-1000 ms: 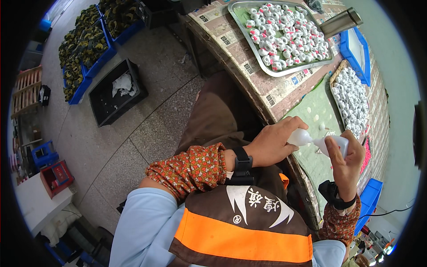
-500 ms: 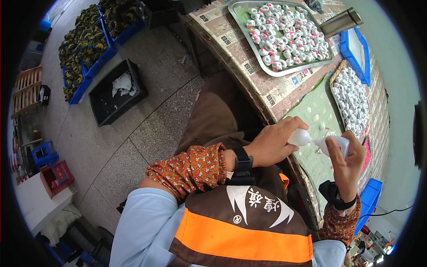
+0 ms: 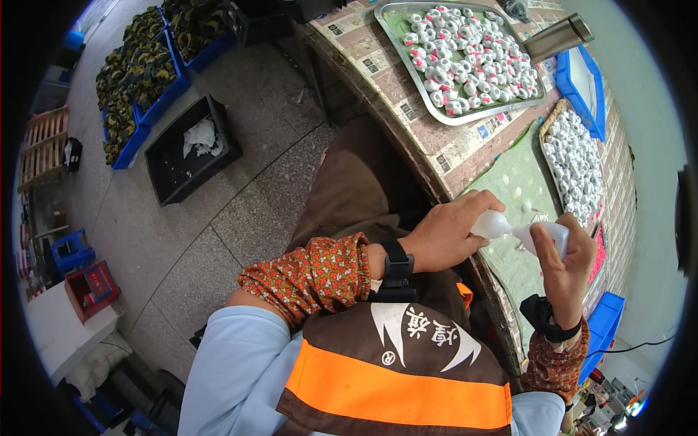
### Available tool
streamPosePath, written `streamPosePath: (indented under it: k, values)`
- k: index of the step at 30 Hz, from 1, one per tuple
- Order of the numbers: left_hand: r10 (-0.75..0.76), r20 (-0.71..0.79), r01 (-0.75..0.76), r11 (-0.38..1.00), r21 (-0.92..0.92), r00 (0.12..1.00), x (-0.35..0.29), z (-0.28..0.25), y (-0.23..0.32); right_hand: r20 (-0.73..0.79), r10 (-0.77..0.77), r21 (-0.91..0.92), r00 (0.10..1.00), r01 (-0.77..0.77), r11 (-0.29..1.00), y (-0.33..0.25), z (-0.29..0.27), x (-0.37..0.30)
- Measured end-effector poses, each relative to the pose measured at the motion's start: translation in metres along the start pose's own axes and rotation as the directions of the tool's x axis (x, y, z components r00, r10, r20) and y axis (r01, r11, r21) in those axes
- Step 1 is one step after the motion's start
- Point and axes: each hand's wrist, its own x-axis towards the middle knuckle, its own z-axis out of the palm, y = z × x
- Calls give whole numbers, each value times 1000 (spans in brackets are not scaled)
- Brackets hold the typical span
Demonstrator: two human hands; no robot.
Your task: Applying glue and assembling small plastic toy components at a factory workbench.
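Over the near edge of the table, my left hand (image 3: 451, 234) pinches a small, rounded white piece (image 3: 490, 224) between thumb and fingers. My right hand (image 3: 569, 263) is closed round a translucent white squeeze bottle (image 3: 547, 240), held tilted on its side. The bottle's narrow tip points left at the rounded piece; whether the two touch, I cannot tell. Both hands hover above a green cloth (image 3: 509, 190) with small white bits on it. Just beyond them, a shallow basket (image 3: 545, 131) holds many small white pieces.
A metal tray (image 3: 434, 110) of white pieces with pink marks lies farther back, beside a steel flask (image 3: 558, 38) and a blue bin (image 3: 598, 109). Another blue bin (image 3: 607, 320) is at the right. Left on the floor stand a black crate (image 3: 163, 190) and loaded blue crates (image 3: 161, 109).
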Motion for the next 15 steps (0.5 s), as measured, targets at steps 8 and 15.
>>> streamPosePath:
  k: [8, 15]
  values:
    - [-22, -53, 23, 1000, 14, 998, 1, -8, 6, 62, 78, 167, 995, -87, 982, 1, 2, 14]
    - [-49, -56, 51, 998, 28, 997, 8, -22, 16, 117, 86, 325, 989, -120, 938, 15, -3, 22]
